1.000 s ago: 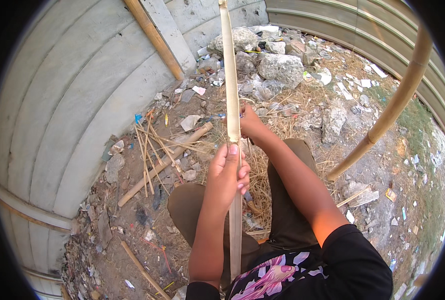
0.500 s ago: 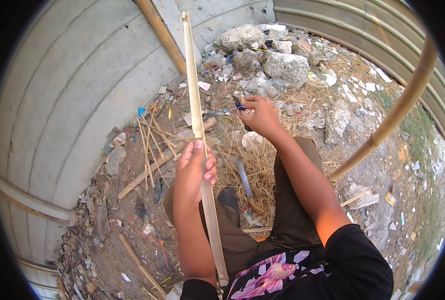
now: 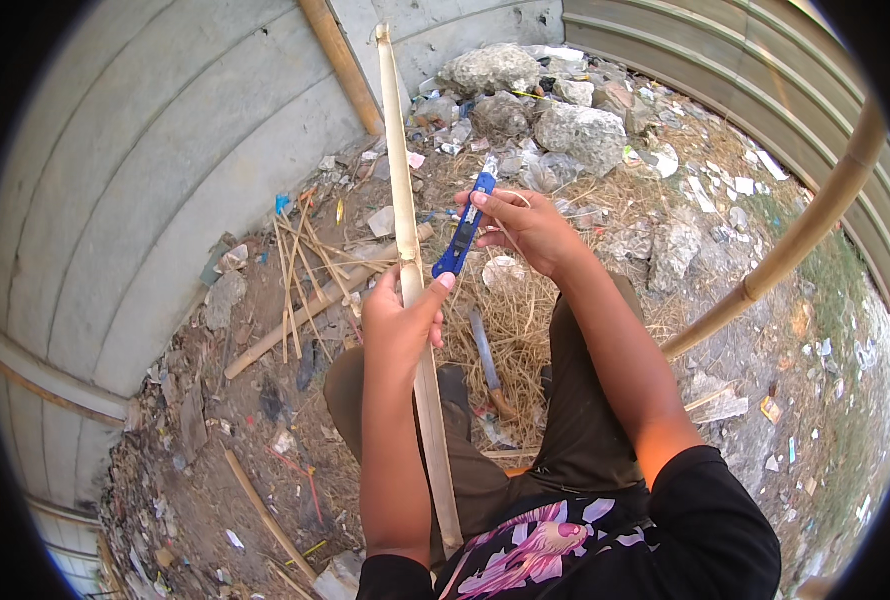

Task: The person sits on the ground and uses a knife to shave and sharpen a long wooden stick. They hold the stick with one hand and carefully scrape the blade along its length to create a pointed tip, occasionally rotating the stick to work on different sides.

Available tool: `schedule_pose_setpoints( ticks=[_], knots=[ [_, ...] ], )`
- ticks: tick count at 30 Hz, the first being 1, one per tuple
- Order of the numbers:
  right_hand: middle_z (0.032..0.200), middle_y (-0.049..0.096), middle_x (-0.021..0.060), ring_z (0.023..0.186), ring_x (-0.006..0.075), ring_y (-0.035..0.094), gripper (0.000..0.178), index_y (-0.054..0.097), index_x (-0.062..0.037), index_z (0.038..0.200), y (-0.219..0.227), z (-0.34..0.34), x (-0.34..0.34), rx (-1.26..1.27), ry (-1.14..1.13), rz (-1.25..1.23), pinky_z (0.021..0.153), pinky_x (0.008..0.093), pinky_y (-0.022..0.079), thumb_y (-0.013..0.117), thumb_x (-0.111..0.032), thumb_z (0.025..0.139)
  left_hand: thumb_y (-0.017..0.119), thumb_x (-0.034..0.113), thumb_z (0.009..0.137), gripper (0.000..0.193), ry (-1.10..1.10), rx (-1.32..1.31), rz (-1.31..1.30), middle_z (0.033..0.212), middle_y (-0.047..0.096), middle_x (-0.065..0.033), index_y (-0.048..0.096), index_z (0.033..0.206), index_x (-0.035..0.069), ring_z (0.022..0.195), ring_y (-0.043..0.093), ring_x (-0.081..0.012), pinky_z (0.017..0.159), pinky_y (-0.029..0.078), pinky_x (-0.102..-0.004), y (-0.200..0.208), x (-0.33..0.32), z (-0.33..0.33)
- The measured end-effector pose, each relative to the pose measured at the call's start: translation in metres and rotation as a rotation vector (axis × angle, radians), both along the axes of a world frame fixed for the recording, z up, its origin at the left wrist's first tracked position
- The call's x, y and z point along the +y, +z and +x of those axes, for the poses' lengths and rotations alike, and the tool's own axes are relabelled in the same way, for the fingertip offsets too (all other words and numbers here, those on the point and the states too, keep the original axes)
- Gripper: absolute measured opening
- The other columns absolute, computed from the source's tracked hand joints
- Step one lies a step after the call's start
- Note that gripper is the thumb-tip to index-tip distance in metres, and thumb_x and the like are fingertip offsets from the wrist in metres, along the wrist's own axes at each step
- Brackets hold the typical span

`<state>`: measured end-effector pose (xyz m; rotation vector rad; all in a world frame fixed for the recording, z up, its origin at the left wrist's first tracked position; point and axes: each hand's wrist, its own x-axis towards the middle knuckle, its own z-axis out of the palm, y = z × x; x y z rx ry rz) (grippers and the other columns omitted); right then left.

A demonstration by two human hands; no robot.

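My left hand [image 3: 399,322] is closed round a long split bamboo strip [image 3: 402,185], which runs from my lap up toward the wall with its hollow side showing. In my right hand [image 3: 533,232] is a blue utility knife [image 3: 462,236], pinched between thumb and fingers just right of the strip. The knife's blade end points up and away, and its lower end touches or nearly touches my left thumb. A thin pale loop curves by my right fingers; what it is I cannot tell. Between my legs lies a large knife [image 3: 486,350] on dry straw.
Thin bamboo sticks [image 3: 290,275] and a thicker bamboo pole [image 3: 283,338] lie on the littered ground to the left. Rocks [image 3: 580,135] are piled at the back. An upright bamboo pole [image 3: 755,285] slants at the right. A concrete wall [image 3: 185,190] stands left.
The utility knife has turned upright and moved left toward the bamboo strip with my right hand. My left thumb has shifted toward the knife's lower end.
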<state>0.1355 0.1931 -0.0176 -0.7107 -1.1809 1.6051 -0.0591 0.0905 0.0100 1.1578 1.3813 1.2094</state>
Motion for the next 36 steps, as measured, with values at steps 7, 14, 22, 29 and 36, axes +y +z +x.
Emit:
schedule_pose_setpoints(
  ticks=[7, 14, 22, 29, 36],
  knots=[
    [0.110, 0.070, 0.0092, 0.096, 0.0136, 0.067, 0.040, 0.063, 0.0051, 0.124, -0.002, -0.011, -0.004, 0.120, 0.141, 0.027, 0.077, 0.0295, 0.058, 0.065, -0.027, 0.100, 0.074, 0.021, 0.093, 0.024, -0.012, 0.011, -0.062, 0.062, 0.057, 0.0009, 0.065, 0.100, 0.000, 0.044, 0.048, -0.0054, 0.041, 0.039, -0.0225, -0.012, 0.005, -0.005],
    [0.124, 0.067, 0.0155, 0.120, 0.0336, 0.062, 0.089, 0.062, -0.0108, 0.133, -0.009, 0.005, -0.003, -1.373, -0.014, 0.455, 0.107, 0.0505, 0.045, 0.086, -0.063, 0.065, 0.072, 0.022, 0.093, 0.023, 0.102, 0.062, -0.031, 0.061, 0.058, -0.0001, 0.064, 0.087, 0.001, 0.045, 0.050, -0.0065, 0.041, 0.039, -0.0235, -0.012, 0.003, -0.014],
    [0.149, 0.047, 0.0199, 0.137, 0.0319, 0.046, 0.089, 0.041, -0.0076, 0.152, -0.006, -0.019, -0.013, -0.195, 0.422, 0.086, 0.115, 0.0507, 0.033, 0.067, -0.063, 0.087, 0.073, 0.021, 0.093, 0.021, 0.063, 0.039, -0.019, 0.062, 0.057, 0.0002, 0.064, 0.090, 0.002, 0.045, 0.050, -0.0060, 0.042, 0.039, -0.0230, -0.008, 0.002, -0.013],
    [0.076, 0.058, 0.0072, 0.073, 0.0210, 0.061, 0.017, 0.057, -0.0030, 0.091, -0.032, -0.037, -0.006, 0.253, -0.028, -0.034, 0.071, 0.0384, 0.049, 0.056, -0.020, 0.094, 0.064, 0.035, 0.100, 0.032, -0.064, -0.016, -0.029, 0.062, 0.051, 0.0033, 0.064, 0.103, 0.003, 0.046, 0.046, -0.0046, 0.042, 0.038, -0.0219, -0.005, -0.003, 0.001],
    [0.068, 0.055, 0.0196, 0.061, 0.0389, 0.058, 0.042, 0.051, -0.0039, 0.096, -0.024, -0.039, -0.027, -0.657, -0.271, 0.725, 0.060, 0.0482, 0.045, 0.047, -0.045, 0.103, 0.047, 0.044, 0.107, 0.042, -0.060, -0.092, 0.002, 0.060, 0.045, 0.0035, 0.060, 0.107, 0.004, 0.045, 0.044, -0.0053, 0.042, 0.038, -0.0215, -0.004, -0.004, -0.003]
  ],
)
